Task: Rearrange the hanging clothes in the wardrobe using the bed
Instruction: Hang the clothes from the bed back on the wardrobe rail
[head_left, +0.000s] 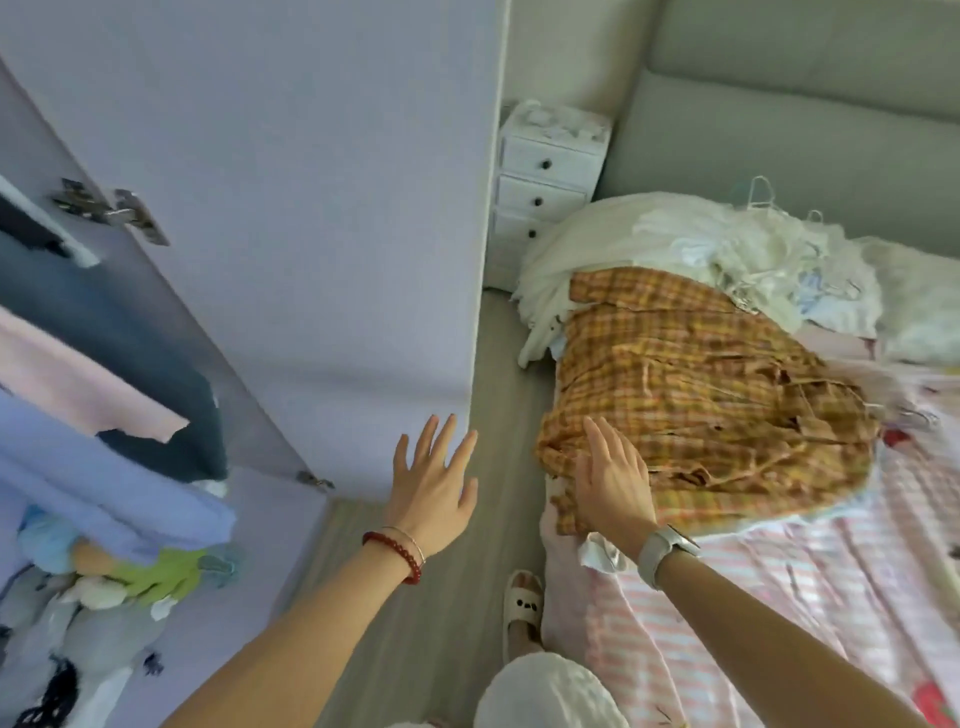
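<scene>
Plaid garment (701, 395): orange and yellow check, thin crumpled cloth, heaped in soft folds on the near corner of the bed, its lower edge hanging toward the floor.
White pile (675, 244): pale, light clothes behind the plaid garment, bunched loosely, with thin wire hangers (763, 192) poking out of the top.
Right hand (613, 478): resting on the near edge of the plaid garment, fingers (597, 434) straight and close together, gripping nothing; a pale watch on the wrist.
Left hand (434, 478): hovering over the floor between door and bed, fingers spread, holding nothing; a red bead bracelet on the wrist.
Bed (779, 597): pink-and-white striped sheet, soft and slightly rumpled.
Wardrobe (130, 441): lilac door (285, 208), smooth and flat, standing open; inside hang dark blue, pink and light blue clothes, blurred.
Drawers (545, 176): small white unit between wardrobe and bed.
Risk, slide: the plaid garment looks slack and close to the edge, so a careless lift could drag it to the floor.
Risk, snag: hangers in the white pile could hook together and pull neighbours along.
Risk, door: the left hand is near the door's edge and could knock it.
</scene>
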